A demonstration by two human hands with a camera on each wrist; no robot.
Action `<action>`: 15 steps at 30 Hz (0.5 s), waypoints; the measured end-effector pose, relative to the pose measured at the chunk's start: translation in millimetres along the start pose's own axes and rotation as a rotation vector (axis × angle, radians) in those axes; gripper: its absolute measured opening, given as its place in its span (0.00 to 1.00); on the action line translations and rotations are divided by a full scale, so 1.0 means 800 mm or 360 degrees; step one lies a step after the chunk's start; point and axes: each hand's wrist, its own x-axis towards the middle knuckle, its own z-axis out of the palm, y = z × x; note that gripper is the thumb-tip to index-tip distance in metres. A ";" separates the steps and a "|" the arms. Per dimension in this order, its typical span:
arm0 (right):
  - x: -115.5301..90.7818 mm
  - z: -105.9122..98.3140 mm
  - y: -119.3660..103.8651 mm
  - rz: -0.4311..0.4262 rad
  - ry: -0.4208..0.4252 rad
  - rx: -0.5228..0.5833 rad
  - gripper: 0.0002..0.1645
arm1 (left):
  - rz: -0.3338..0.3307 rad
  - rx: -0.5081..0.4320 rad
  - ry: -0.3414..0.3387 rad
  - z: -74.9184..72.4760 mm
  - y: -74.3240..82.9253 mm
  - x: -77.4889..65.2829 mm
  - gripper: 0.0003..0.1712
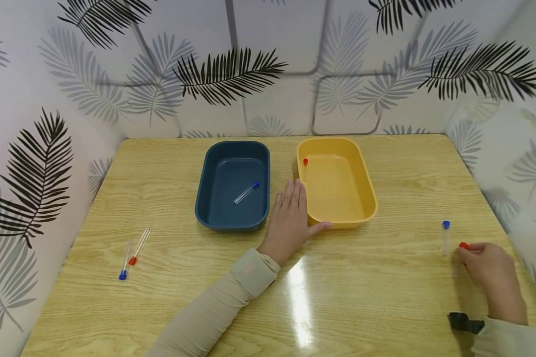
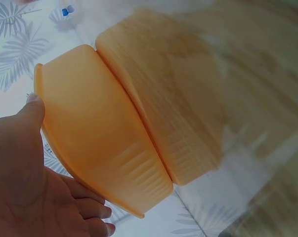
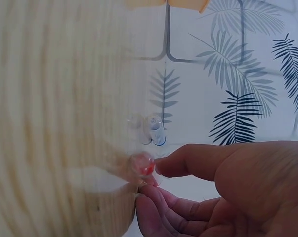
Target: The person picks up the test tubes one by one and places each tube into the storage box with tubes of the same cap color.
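My right hand (image 1: pixel 493 270) is low over the table at the right, its thumb and fingers pinching a red-capped test tube (image 1: pixel 463 245); much of the tube is hidden or faint. Just left of it lies a blue-capped test tube (image 1: pixel 446 225), also behind the fingers in the right wrist view. With fingers extended, my left hand (image 1: pixel 290 218) rests against the near left corner of the yellow bin (image 1: pixel 368 186), the thumb along its front rim. Inside that bin, one red-capped tube (image 1: pixel 305 162) leans at the left wall.
A dark blue bin (image 1: pixel 201 198) stands left of the yellow one, with a blue-capped tube (image 1: pixel 246 193) inside. Farther left on the wooden table (image 1: pixel 362 287) lie a red-capped tube (image 1: pixel 134 258) and a blue-capped tube (image 1: pixel 123 272). A leaf-patterned wall (image 1: pixel 277 109) borders the back.
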 end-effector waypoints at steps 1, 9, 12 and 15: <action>0.000 0.000 0.000 -0.0003 0.0000 -0.0002 0.30 | -0.0001 0.0004 -0.0002 0.000 0.000 0.000 0.62; 0.000 -0.003 0.000 0.0032 -0.0038 0.0018 0.31 | 0.0013 -0.0001 0.0023 0.002 0.000 0.000 0.62; 0.001 -0.004 -0.001 0.0096 -0.0049 0.0080 0.32 | 0.0018 -0.0001 0.0034 0.002 0.001 0.000 0.62; 0.002 -0.004 -0.003 0.0107 -0.0018 0.0141 0.34 | 0.0017 0.0004 0.0037 0.003 0.000 0.000 0.62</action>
